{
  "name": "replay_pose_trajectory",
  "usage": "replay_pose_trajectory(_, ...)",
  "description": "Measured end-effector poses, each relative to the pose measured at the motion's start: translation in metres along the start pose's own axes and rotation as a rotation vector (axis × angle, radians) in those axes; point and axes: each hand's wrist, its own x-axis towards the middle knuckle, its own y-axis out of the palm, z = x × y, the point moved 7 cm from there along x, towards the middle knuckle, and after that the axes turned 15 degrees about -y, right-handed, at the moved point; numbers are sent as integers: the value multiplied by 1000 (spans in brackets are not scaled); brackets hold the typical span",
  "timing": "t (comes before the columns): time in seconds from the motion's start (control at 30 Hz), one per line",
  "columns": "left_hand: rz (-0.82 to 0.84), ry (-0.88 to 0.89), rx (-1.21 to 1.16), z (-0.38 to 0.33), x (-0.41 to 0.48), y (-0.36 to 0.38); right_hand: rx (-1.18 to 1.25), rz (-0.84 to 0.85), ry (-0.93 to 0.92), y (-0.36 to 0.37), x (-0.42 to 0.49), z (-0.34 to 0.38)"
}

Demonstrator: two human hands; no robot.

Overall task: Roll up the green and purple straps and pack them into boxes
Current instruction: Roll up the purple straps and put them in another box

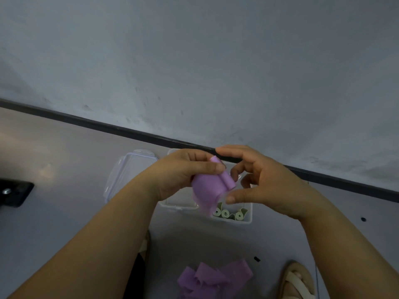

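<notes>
A purple strap (208,188) is partly rolled, its rolled end up and a loose tail hanging down. My left hand (183,171) pinches the roll between thumb and fingers. My right hand (259,182) curls around the roll's other side, thumb under its lower edge. Both hands hover above two clear plastic boxes on the floor. The right box (246,219) holds several rolled green straps (230,214). The left box (179,205) is mostly hidden behind my left hand. A heap of loose purple straps (213,280) lies on the floor close to me.
A clear box lid (127,171) lies to the left of the boxes. A dark skirting (86,121) runs along the foot of the grey wall. A sandalled foot (299,281) is at the lower right. A black object (15,193) sits at the left edge.
</notes>
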Motion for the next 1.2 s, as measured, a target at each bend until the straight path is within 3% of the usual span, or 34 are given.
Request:
replay_pose_trajectory(0.1, 79, -20, 4, 1, -1, 7, -50, 96, -6, 7, 0, 3)
replay_pose_trajectory(0.43, 215, -50, 88, 5, -3, 19, -50, 135, -29, 9, -2, 9)
replay_pose_trajectory(0.6, 278, -19, 166, 4, -7, 22, 220, 21, -37, -1, -6, 8)
replay_pose_trajectory(0.83, 160, 46, 128, -2, -4, 18, 445, -28, -84, -5, -6, 8)
replay_pose_trajectory(1.07, 214, 10, 209, 3, -6, 27, 328, 6, -29, -6, -9, 2)
replay_pose_trajectory(1.2, 156, -12, 181, 3, -6, 22, 260, -6, -8, -9, -11, 4)
